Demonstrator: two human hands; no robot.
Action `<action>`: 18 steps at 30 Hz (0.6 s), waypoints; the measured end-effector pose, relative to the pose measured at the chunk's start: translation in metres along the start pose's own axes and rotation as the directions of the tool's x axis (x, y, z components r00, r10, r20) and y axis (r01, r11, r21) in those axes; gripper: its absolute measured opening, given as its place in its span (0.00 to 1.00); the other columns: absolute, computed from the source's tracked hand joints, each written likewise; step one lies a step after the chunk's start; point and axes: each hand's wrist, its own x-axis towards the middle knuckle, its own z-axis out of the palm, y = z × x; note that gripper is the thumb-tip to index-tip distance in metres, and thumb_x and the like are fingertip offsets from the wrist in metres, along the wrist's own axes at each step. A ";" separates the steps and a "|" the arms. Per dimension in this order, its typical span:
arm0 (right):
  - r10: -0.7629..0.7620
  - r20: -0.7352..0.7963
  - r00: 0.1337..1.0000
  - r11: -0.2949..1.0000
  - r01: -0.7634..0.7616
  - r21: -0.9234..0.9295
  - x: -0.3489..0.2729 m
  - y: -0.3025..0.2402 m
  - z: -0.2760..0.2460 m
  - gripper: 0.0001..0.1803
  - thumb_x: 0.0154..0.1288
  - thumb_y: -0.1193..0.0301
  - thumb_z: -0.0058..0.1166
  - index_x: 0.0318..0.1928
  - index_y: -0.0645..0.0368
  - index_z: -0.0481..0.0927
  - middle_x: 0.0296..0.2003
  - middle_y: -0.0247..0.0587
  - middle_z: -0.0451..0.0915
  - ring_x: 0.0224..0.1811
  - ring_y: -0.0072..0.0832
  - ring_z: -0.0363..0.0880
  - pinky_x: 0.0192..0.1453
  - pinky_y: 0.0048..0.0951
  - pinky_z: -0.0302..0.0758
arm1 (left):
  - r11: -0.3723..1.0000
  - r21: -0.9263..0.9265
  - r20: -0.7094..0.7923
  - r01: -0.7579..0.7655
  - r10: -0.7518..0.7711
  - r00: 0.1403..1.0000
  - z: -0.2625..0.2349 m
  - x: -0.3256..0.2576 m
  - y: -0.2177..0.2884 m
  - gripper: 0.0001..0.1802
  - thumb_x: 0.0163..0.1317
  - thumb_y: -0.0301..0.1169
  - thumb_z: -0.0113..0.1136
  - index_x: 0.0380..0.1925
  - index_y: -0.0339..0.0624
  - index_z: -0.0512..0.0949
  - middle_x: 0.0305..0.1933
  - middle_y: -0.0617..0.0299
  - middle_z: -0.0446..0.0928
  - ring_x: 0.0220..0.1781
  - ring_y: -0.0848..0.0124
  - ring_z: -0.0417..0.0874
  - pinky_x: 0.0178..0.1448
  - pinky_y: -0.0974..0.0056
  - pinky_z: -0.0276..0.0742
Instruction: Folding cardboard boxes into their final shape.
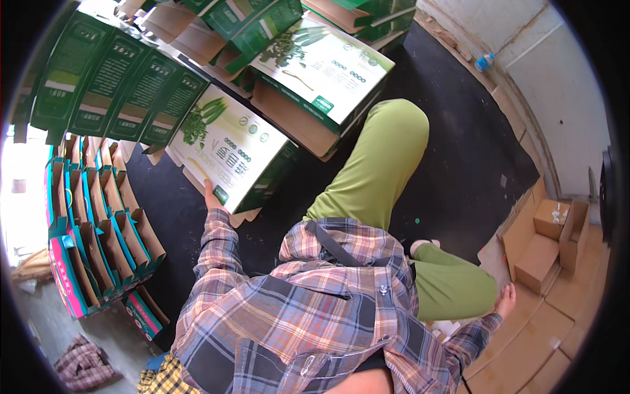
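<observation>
My left hand [213, 197] is at the near edge of a white and green carton [252, 148] printed with vegetables. Its thumb side lies along the carton's top edge, and the other fingers are mostly hidden. A loose brown flap sticks out below this carton. Just beyond sits a second carton [321, 62] of the same print, its brown inner side facing me. My right hand [505, 301] hangs low beside my knee, near brown cardboard boxes [538, 259]; it holds nothing that I can see, and its fingers look loosely stretched.
Green folded-up cartons [118, 85] stand at the upper left, with more green cartons [252, 23] behind. Rows of open pink and teal boxes [98, 230] stand at the left. A black mat [453, 151] covers the floor. A blue bottle [484, 62] lies by the wall.
</observation>
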 end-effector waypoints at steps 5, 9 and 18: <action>-0.104 -0.015 0.994 0.988 0.105 0.117 0.024 0.091 -0.001 0.21 0.64 0.70 0.53 0.56 0.66 0.73 0.51 0.44 0.77 0.48 0.28 0.77 0.49 0.27 0.76 | 0.996 0.088 -0.029 -0.033 0.036 0.999 -0.004 0.018 0.003 0.34 0.65 0.54 0.49 0.58 0.35 0.67 0.55 0.51 0.74 0.53 0.53 0.76 0.59 0.52 0.70; -0.056 0.086 0.995 0.971 0.034 0.236 0.026 0.158 -0.017 0.19 0.63 0.73 0.48 0.54 0.65 0.75 0.44 0.48 0.81 0.45 0.34 0.79 0.48 0.30 0.77 | 0.935 0.353 -0.192 0.017 0.055 0.980 -0.013 0.032 -0.003 0.37 0.62 0.57 0.50 0.58 0.36 0.68 0.55 0.55 0.75 0.54 0.57 0.75 0.58 0.56 0.70; 0.497 -0.114 0.860 0.867 -0.486 0.108 -0.103 0.274 0.092 0.19 0.58 0.69 0.55 0.52 0.50 0.77 0.33 0.31 0.79 0.31 0.23 0.76 0.25 0.30 0.72 | -0.432 0.890 0.451 -0.147 0.783 0.428 0.095 0.007 0.043 0.21 0.60 0.42 0.56 0.51 0.47 0.77 0.54 0.55 0.76 0.58 0.57 0.72 0.64 0.52 0.62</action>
